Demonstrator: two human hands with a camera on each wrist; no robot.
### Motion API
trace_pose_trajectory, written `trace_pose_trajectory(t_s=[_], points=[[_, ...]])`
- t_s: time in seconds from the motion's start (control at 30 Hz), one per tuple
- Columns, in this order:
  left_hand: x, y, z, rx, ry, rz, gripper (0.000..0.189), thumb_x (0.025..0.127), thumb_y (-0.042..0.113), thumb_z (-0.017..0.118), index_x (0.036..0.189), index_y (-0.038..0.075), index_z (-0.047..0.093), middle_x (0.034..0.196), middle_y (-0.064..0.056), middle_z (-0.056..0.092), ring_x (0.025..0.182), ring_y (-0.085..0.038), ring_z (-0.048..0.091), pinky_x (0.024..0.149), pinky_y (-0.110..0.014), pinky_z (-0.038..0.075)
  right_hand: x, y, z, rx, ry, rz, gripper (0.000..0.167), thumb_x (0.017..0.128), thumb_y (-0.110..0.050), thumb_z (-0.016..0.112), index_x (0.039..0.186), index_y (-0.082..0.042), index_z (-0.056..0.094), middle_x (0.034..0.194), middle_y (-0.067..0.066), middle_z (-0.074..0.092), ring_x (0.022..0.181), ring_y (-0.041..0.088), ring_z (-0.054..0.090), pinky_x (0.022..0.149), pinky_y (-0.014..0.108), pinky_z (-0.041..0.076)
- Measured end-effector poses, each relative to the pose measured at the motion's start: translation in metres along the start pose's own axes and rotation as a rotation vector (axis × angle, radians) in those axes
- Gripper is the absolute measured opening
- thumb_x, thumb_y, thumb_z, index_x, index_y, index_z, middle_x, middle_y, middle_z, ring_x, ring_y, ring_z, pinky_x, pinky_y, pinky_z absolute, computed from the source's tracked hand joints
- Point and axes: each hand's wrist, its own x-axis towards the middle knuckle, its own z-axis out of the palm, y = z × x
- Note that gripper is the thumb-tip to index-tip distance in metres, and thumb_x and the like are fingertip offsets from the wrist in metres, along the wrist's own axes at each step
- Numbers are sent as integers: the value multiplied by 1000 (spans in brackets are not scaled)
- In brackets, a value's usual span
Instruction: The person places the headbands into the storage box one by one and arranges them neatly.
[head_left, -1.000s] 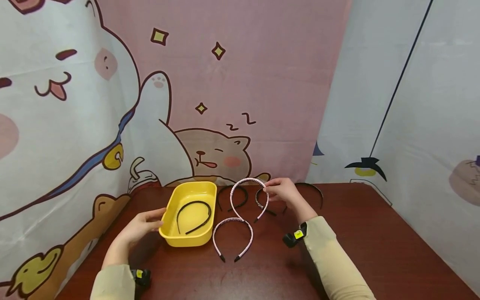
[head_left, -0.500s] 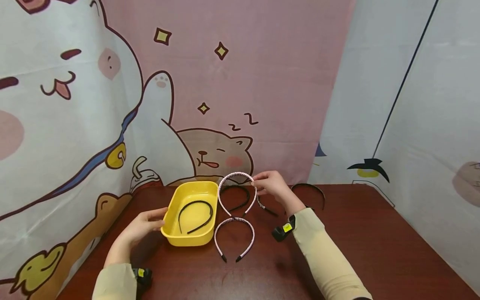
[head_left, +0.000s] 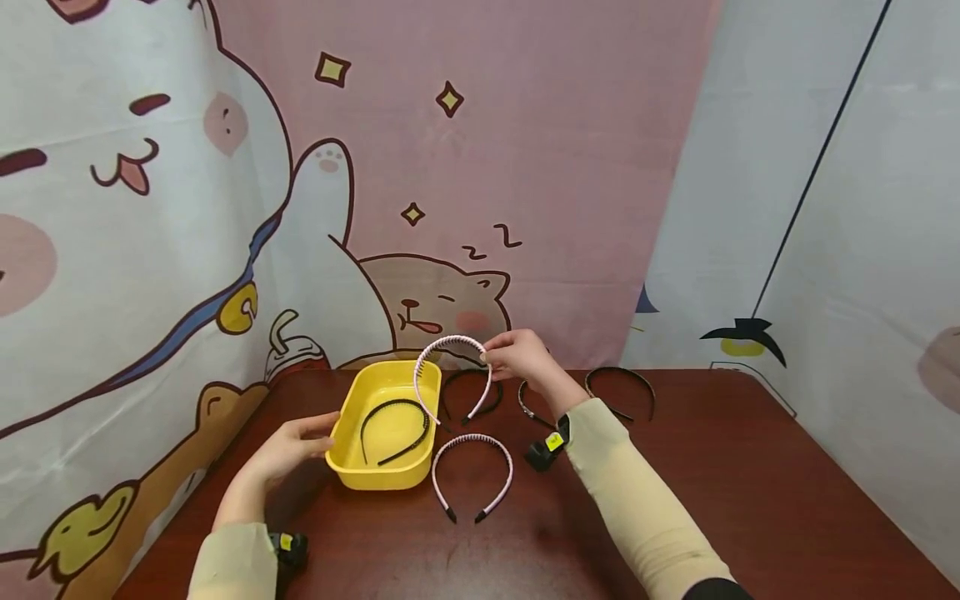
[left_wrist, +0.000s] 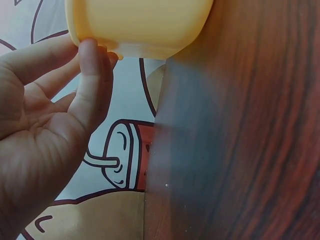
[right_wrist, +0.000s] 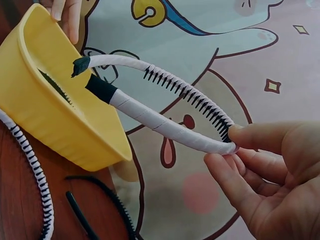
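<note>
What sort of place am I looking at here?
Perhaps an indoor tabletop workspace: a cartoon-printed backdrop, a reddish-brown table, plus a yellow tray and several headbands.

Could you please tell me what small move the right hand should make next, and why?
Probably carry the held pink headband left and lower it into the yellow tray: the right hand pinches it near the tray, where a black headband lies.

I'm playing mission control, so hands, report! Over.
Left hand holding yellow tray. Right hand pinching pale headband, raised near tray. Possible obstacle: black headband lying inside tray. Over.
</note>
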Motion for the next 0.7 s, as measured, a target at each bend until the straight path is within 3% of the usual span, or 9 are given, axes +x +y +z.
trace_pose_trajectory(t_s=[0.17, 0.5, 0.7], points=[[1, -1, -1, 5, 5, -16, 53, 94, 8, 61, 143, -3, 44, 138, -24, 50, 104, -28, 61, 90, -41, 51, 8, -4, 9, 2, 4, 35, 23, 86, 0, 68, 107, 10, 66, 82, 11, 64, 75, 22, 63, 65, 32, 57], [-1, 2, -2, 4, -19, 2, 55, 93, 11, 63, 142, -5, 43, 141, -26, 47, 107, -28, 61, 88, -40, 52, 20, -7, 37, 32, -28, 31, 25, 87, 1, 66, 109, 13, 64, 91, 18, 64, 67, 17, 59, 65, 33, 58], [0, 1, -2, -4, -13, 19, 54, 93, 8, 63, 142, -6, 44, 139, -26, 48, 106, -30, 61, 87, -41, 52, 26, -5, 53, 96, 9, 39, 20, 86, 0, 68, 104, 10, 66, 94, 21, 64, 68, 18, 61, 64, 33, 57]])
